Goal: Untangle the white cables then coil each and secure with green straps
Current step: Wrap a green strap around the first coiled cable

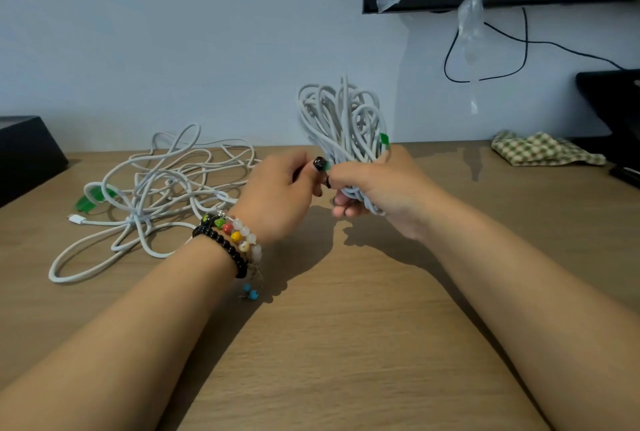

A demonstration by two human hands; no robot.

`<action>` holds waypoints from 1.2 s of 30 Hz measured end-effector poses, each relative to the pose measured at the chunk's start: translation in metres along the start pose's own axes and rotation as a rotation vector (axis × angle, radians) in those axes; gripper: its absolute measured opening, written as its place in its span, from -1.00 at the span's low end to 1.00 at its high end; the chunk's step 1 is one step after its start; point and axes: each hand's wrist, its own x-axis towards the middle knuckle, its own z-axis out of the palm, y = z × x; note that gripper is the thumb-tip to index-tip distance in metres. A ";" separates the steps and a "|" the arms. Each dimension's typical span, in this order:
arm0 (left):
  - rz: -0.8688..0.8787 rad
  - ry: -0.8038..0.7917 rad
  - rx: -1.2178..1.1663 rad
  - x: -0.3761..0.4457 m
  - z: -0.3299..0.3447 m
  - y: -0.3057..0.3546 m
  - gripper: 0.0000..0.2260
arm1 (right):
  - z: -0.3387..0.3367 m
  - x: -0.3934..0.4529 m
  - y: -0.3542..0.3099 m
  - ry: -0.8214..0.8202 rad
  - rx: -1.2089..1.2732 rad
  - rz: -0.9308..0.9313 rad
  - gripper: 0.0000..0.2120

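A coiled white cable (343,119) stands upright above the wooden table (346,344), its loops fanning out at the top. My right hand (377,191) grips the bundle around its lower part. A green strap (384,142) runs round the bundle, one end showing above my right hand. My left hand (280,195), with bead bracelets on the wrist, pinches the strap's other end right beside the bundle. A second white cable (162,188) lies loose and tangled on the table at the left, its plug (77,219) near a second green strap (90,198) lying partly under it.
A black box (24,157) sits at the table's left edge. A checked cloth (540,148) lies at the back right beside a black object (616,108). Clear plastic and a black wire (519,49) hang on the wall under a dark screen.
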 end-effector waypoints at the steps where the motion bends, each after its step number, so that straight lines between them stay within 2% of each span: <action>1: -0.016 0.008 -0.052 0.001 0.000 0.000 -0.75 | -0.001 0.001 0.001 0.007 -0.008 0.001 -0.92; 3: -0.045 0.048 -0.186 0.002 -0.002 0.001 -0.90 | 0.000 0.002 0.002 0.012 -0.025 0.003 -0.92; 5: -0.080 0.063 -0.279 0.001 -0.004 0.003 -0.95 | 0.000 0.003 0.004 0.021 -0.046 0.007 -0.90; 7: -0.132 0.053 -0.325 0.001 -0.005 0.006 -0.88 | -0.001 0.005 0.005 0.052 -0.067 0.014 -0.88; 12: -0.253 -0.194 -0.293 -0.001 -0.007 0.006 -0.82 | -0.005 0.006 0.009 0.089 -0.144 0.008 -0.89; 14: -0.260 -0.220 -0.204 0.000 -0.007 0.002 -0.78 | -0.003 0.007 0.010 0.091 -0.210 -0.008 -0.91; 16: -0.240 -0.162 -0.166 0.001 -0.007 0.001 -0.81 | -0.002 0.007 0.010 0.104 -0.263 -0.027 -0.91; 19: -0.222 -0.059 -0.253 0.000 -0.003 0.006 -0.82 | -0.004 0.009 0.011 0.133 -0.301 -0.042 -0.90; 26: -0.083 -0.030 -0.477 -0.010 -0.007 0.023 -0.85 | -0.011 0.012 0.015 0.232 -0.377 -0.009 -0.91; 36: -0.028 0.092 -0.277 -0.014 -0.003 0.024 -0.93 | -0.001 0.016 0.019 0.280 -0.584 -0.052 -0.87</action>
